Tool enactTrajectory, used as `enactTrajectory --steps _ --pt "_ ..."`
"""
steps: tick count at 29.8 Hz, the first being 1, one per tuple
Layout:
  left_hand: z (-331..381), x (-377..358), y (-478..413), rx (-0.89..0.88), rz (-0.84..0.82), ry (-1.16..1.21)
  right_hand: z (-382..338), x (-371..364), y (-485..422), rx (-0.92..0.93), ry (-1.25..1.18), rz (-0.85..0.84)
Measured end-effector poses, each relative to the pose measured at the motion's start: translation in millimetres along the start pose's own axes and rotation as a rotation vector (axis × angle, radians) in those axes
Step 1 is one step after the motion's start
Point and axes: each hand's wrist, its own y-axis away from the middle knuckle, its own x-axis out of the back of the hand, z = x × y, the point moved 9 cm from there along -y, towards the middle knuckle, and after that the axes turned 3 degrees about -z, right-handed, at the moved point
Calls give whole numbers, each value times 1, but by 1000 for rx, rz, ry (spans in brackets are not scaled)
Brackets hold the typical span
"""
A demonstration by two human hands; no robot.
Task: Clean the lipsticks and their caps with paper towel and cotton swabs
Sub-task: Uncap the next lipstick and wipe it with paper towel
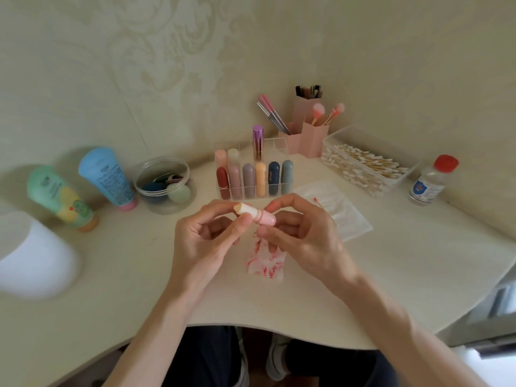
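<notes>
An uncapped pink lipstick (258,215) lies level between my hands above the table, its pale stick pointing left. My left hand (208,236) pinches the stick end between thumb and fingers. My right hand (298,233) grips the pink base. Below them lies a paper towel (266,261) smeared with red. A used cotton swab (321,205) with a red tip rests on a clean folded towel (343,210) to the right. I cannot see the lipstick's cap.
A clear organizer (252,174) with several capped lipsticks stands behind my hands. A tray of cotton swabs (365,164), a red-capped bottle (432,181), pink brush holders (307,135), a round sponge tub (164,185) and two tubes (107,178) ring the desk. A white object (36,258) sits left.
</notes>
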Motion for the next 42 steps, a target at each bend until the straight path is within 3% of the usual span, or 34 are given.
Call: enactTrajectory --steps 6,16,21,25,27,29,31,33,38,42 --pt "-2 2 1 42 5 45 1 -6 1 -4 92 -44" --pt "4 -9 0 13 -83 51 6 -18 4 -124 26 -144" --pt "-3 -18 0 71 -200 52 2 -17 3 -58 20 -127" --pt "-7 -18 0 77 -165 35 3 -19 3 -38 21 -157" --pt "-6 -12 -1 99 -97 64 -2 -6 1 -15 -27 -28" --pt "-5 -3 -2 108 -19 110 -5 25 1 28 -22 227" --pt "-5 2 -3 121 22 135 -9 52 6 83 173 439" --pt "-6 4 -2 143 47 144 -11 60 8 99 440 487" --pt "-7 7 -2 135 57 117 7 40 2 39 929 312" --pt "-9 5 -3 135 33 109 13 32 0 16 1083 234"
